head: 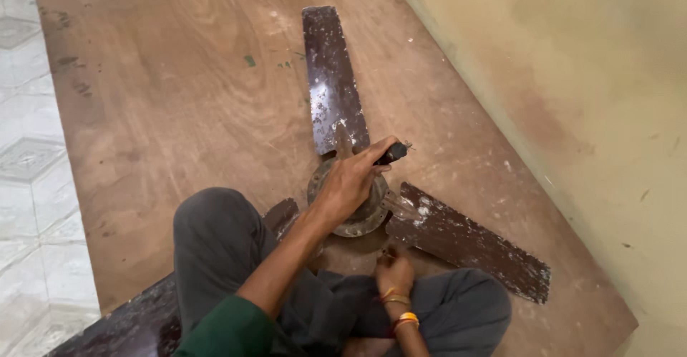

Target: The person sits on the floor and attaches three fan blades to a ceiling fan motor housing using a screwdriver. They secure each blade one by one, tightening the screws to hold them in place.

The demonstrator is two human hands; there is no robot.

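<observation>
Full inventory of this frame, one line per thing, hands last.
ceiling fan: 1, rusty brown hub with three blades, lying on the board in front of the person
fan blades: 3, dark brown with worn white patches; one points away, one to the right, one at lower left partly behind the knee
wooden board: 1, reddish brown, scuffed, under the fan and the person
tiled floor: pale, patterned, left edge
wall: yellowish, stained, right side
trousers: grey, legs crossed at the bottom
bangles: several, gold and orange, right wrist
left hand: over the hub, gripping a black-handled tool
right hand: fingers pinched by the hub's near edge; contents too small to tell
</observation>
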